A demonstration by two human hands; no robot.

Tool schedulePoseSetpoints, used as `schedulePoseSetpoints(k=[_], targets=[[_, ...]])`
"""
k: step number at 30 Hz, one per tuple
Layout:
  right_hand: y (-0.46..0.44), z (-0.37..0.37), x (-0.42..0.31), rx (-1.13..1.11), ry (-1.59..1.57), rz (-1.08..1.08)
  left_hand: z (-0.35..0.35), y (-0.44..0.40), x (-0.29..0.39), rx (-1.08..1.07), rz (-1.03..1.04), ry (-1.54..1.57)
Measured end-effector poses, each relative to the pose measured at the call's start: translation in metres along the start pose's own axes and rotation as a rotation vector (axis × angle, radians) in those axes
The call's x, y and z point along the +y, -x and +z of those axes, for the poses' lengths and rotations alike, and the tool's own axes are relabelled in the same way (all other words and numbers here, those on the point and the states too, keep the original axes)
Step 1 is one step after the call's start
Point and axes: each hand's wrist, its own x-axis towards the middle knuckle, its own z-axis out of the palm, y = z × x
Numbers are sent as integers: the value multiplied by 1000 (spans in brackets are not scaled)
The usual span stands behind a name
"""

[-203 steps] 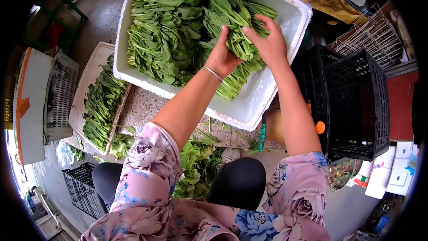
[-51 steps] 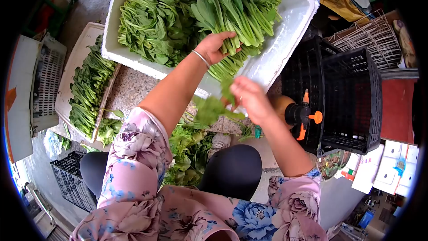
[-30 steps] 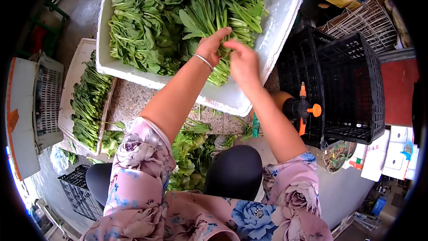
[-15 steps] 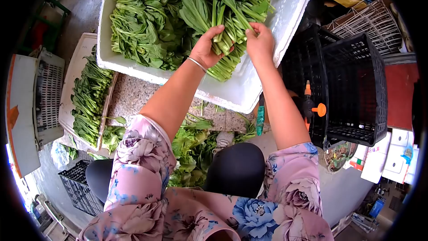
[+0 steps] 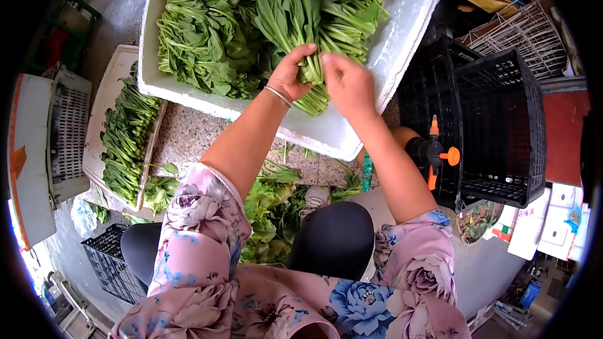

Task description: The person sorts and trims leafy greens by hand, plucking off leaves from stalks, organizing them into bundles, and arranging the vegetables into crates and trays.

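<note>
A white foam box (image 5: 402, 31) holds piled leafy greens (image 5: 204, 31), with their stalks toward its near right part. Over the pile, my left hand (image 5: 292, 75), with a bracelet at the wrist, is wrapped round a small bunch of greens (image 5: 286, 16), leaves pointing away from me. My right hand (image 5: 348, 86) is closed beside the stalk ends, its fingers curled and slightly blurred; what it pinches, if anything, is hidden.
A foam tray (image 5: 108, 88) with bundled greens is at the left. Loose leaves (image 5: 270, 213) lie between my knees. Black crates (image 5: 499, 129) and a sprayer with an orange knob (image 5: 451, 156) stand at the right. A dark crate (image 5: 113, 263) sits lower left.
Loose leaves were pulled away by my right hand earlier. Since half a second ago, it has moved left, closer to the bunch, and the stalk it held joined the others in my left hand.
</note>
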Motion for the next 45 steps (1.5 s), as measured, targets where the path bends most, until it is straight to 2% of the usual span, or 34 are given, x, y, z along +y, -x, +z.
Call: schedulePoseSetpoints(k=[1,3,4,6,11,13,15,17,19,22,23,25,26,27,29,31,33,35,38,41,42,43,45], targets=[[-10,-1,5,184,20,-108,5,3,0,18,14,19],[-37,-3,14,554,561,-327,9,6,-2,25,20,36],[-47,-3,22,554,560,-323,8,6,-3,43,18,29],[-61,-5,28,355,488,63,7,6,-5,57,35,17],[-59,-13,27,286,290,34,1,11,0,2,36,52],[-52,-13,24,123,172,120,1,12,0,5,41,88],[-47,-5,35,138,211,110,1,10,0,-36,17,96],[-46,1,38,143,42,47,0,8,1,-59,27,88],[-34,4,24,133,50,52,-4,8,3,-96,14,89],[-18,16,22,200,109,-197,-1,17,3,-166,11,178],[-16,15,24,199,109,-195,-2,21,4,-198,-8,147],[-14,8,19,-22,-183,220,-7,22,3,-173,-15,140],[-18,15,34,111,-226,183,-8,22,1,-172,-16,141],[-21,11,31,110,-226,184,-6,24,1,-151,5,130],[-29,5,24,495,121,29,-3,25,0,-109,33,120],[-38,6,22,491,174,36,-4,23,-2,-82,50,108],[-47,7,22,106,238,265,-5,23,-2,-85,51,114],[-41,11,22,100,133,268,-8,23,0,-84,61,125],[-30,30,42,68,-388,299,-5,30,3,-231,41,243],[-25,13,16,-72,-330,394,-5,34,4,-303,29,325],[-34,13,26,18,75,300,-4,35,4,-303,17,325],[-40,9,18,141,173,280,-3,35,4,-297,17,328],[-63,14,13,337,144,176,0,35,4,-297,19,336]])
